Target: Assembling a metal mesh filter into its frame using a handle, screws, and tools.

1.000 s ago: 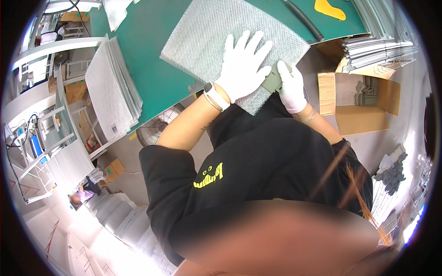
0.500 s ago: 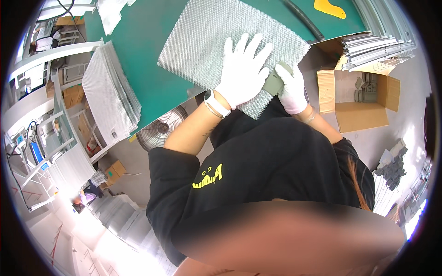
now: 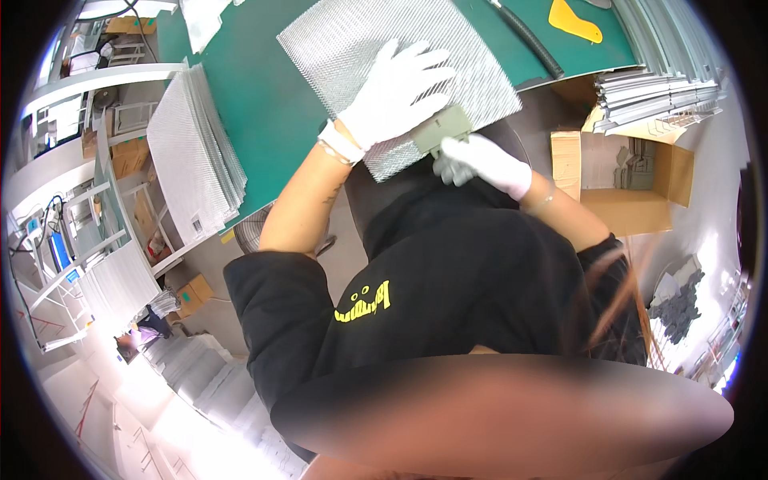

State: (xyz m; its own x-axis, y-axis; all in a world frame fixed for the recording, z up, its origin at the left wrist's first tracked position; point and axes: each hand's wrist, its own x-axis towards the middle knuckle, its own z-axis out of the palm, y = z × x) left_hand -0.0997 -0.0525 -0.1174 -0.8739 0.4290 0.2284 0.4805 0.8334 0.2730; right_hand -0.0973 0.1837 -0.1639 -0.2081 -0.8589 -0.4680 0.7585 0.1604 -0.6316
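Note:
A silvery metal mesh sheet (image 3: 480, 68) lies on the green table, its near corner reaching over the edge. My left hand (image 3: 400, 96), in a white glove, rests flat on it with fingers spread. Beside that thumb, a small grey-green rectangular piece (image 3: 446, 130) sits at the sheet's near right edge. My right hand (image 3: 486, 166), also gloved, is closed at the lower edge of this piece, thumb on it and the other fingers curled below, slightly blurred.
A stack of mesh sheets (image 3: 192, 152) stands at the table's left edge. On the green table (image 3: 256, 104) are a black tube (image 3: 532, 40) and a yellow flat scraper-like piece (image 3: 574, 22). An opened cardboard box (image 3: 628, 210) with grey-green pieces stands right; a fan (image 3: 252, 234) is below left.
The mesh sheet has turned, and its near corner has shifted left. My left hand has moved left and up. The grey-green piece and my right hand have moved left along the sheet's edge.

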